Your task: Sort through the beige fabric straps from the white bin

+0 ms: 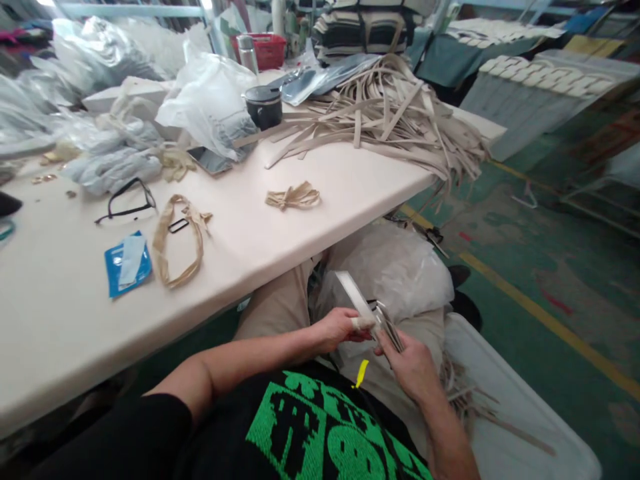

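Note:
My left hand (344,329) is closed in a pinch over my lap, with pale tape round a finger. Its fingertips are on a whitish strap end (354,292) that points up and to the left. Close against it, my right hand (409,363) is wrapped round a small bundle of folded beige straps (391,328). A dark buckle-like piece shows at the top of that bundle, too small to make out clearly. Beneath both hands, a clear plastic bag (400,267) lies across my knees.
A large heap of beige straps (385,113) hangs over the table's (240,247) right edge. On the tabletop are a tied strap bundle (294,196), a looped band (159,250), glasses (133,200), a blue packet (127,263) and a dark mug (264,108). A pale bin (525,420) with straps stands at my right.

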`<state>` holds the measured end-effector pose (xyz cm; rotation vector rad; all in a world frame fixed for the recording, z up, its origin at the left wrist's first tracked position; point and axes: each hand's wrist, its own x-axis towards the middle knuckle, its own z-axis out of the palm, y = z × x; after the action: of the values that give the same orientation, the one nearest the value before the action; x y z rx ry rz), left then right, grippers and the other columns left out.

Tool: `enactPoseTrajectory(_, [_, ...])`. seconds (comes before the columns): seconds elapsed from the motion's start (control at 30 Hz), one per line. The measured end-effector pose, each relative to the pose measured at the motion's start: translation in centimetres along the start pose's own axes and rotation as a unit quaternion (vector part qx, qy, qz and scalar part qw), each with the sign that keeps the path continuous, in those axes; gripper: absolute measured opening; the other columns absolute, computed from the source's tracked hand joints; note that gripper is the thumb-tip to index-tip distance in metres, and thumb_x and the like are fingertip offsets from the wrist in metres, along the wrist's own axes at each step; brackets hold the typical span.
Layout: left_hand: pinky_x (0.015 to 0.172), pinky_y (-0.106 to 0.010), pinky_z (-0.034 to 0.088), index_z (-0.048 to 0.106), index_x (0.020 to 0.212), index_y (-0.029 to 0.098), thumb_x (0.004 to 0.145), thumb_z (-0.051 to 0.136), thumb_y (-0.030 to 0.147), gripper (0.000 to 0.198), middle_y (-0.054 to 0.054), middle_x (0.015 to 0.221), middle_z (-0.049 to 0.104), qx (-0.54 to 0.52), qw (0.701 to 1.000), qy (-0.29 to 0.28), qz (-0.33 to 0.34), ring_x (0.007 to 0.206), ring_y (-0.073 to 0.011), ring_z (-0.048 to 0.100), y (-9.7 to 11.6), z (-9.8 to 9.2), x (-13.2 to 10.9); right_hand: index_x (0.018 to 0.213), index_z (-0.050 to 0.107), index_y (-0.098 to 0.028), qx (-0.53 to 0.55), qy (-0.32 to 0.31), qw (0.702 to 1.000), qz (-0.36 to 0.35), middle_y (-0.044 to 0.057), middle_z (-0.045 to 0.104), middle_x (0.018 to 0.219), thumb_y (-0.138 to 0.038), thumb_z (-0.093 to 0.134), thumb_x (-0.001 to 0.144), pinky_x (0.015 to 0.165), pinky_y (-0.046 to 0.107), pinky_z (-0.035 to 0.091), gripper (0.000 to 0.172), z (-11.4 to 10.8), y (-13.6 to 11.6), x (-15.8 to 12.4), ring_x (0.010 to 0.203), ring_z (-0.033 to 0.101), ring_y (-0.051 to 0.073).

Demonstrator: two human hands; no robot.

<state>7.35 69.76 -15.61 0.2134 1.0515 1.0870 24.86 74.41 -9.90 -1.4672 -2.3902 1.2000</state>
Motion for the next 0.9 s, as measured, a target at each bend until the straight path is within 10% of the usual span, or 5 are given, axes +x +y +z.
enactPoseTrajectory(0.23, [0.066, -0.025, 0.046, 0.069, 0.076, 0.012, 0.032, 0.092, 0.052, 0.063, -0.003, 0.069, 0.067, -0.064, 0.997, 0.035, -0.002, 0.063, -0.0116, 0.062, 1.3, -1.2, -0.4, 0.072, 0.069, -0.019, -0.065, -0.044, 0.996, -0.051, 0.002, 0.068, 0.064, -0.063, 0.047, 0.085, 0.057, 0.023, 0.046, 0.05, -3.3, 0.0, -1.9, 0.062, 0.063, 0.02])
enactPoseTrajectory(0.9, [0.063, -0.024, 0.043, 0.071, 0.068, 0.011, 0.035, 0.09, 0.054, 0.057, -0.003, 0.064, 0.065, -0.07, 0.996, 0.024, 0.046, 0.057, -0.0094, 0.055, 1.6, -0.3, -1.3, 0.068, 0.064, -0.02, -0.045, -0.076, 0.995, -0.056, 0.005, 0.068, 0.063, -0.065, 0.046, 0.087, 0.054, 0.025, 0.045, 0.053, -2.2, -1.4, -0.2, 0.059, 0.062, 0.021])
